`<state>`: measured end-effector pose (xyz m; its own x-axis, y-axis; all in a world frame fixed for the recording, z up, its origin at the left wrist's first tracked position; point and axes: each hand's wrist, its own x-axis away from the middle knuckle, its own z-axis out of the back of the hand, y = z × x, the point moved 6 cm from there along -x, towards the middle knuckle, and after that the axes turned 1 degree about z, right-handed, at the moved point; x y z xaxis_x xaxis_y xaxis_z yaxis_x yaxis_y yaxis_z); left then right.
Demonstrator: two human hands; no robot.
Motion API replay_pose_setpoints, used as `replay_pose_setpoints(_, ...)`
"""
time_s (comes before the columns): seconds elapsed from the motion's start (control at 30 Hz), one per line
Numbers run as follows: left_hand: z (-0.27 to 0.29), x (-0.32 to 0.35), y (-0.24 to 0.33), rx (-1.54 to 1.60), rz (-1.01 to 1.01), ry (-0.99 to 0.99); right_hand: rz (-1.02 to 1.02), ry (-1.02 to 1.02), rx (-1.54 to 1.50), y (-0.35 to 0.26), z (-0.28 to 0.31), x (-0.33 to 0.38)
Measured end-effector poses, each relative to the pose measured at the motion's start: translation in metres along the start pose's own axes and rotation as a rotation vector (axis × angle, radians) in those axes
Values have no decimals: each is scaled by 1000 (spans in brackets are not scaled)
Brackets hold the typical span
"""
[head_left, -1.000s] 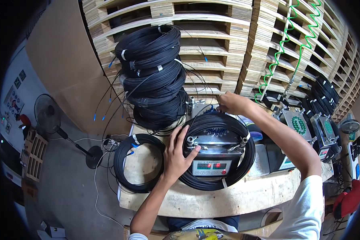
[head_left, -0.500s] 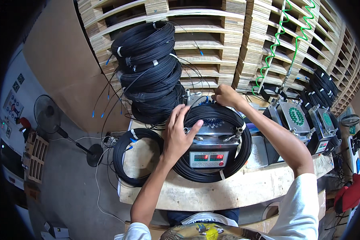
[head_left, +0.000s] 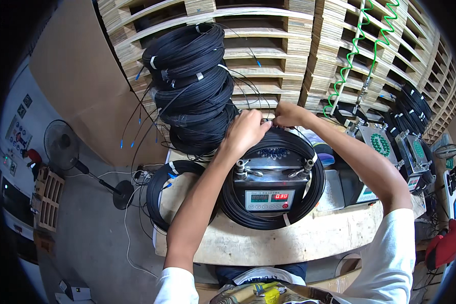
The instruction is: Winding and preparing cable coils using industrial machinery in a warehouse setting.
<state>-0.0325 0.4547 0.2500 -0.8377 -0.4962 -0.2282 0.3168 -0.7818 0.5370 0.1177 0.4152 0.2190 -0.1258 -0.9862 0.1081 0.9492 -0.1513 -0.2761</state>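
Left hand (head_left: 246, 130), right hand (head_left: 290, 115): I'm holding both curled; can't tell their grip.
Cable coil (head_left: 316, 190): surrounding the digital-display machine (head_left: 269, 199).

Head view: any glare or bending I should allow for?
Head view: wooden table washed pale at right, front edge looks bowed; head view: pallets bend toward black corners; head view: detail between left hand and right hand too small to make out.

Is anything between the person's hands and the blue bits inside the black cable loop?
Yes, the far side of the black cable loop lies between the blue bits and both the left hand and right hand.
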Motion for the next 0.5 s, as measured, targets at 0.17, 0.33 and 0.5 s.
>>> replay_pose_setpoints(0.17, -9, -15, 0, -136, -146, 56, -200, 321, -464, -3, -5, 19)
replay_pose_setpoints(0.33, -14, -21, 0, -248, -207, 56, -175, 286, -503, -8, 5, 19)
replay_pose_setpoints(0.5, -7, -20, 9, -208, -144, 13, -232, 113, -429, -2, 12, 24)
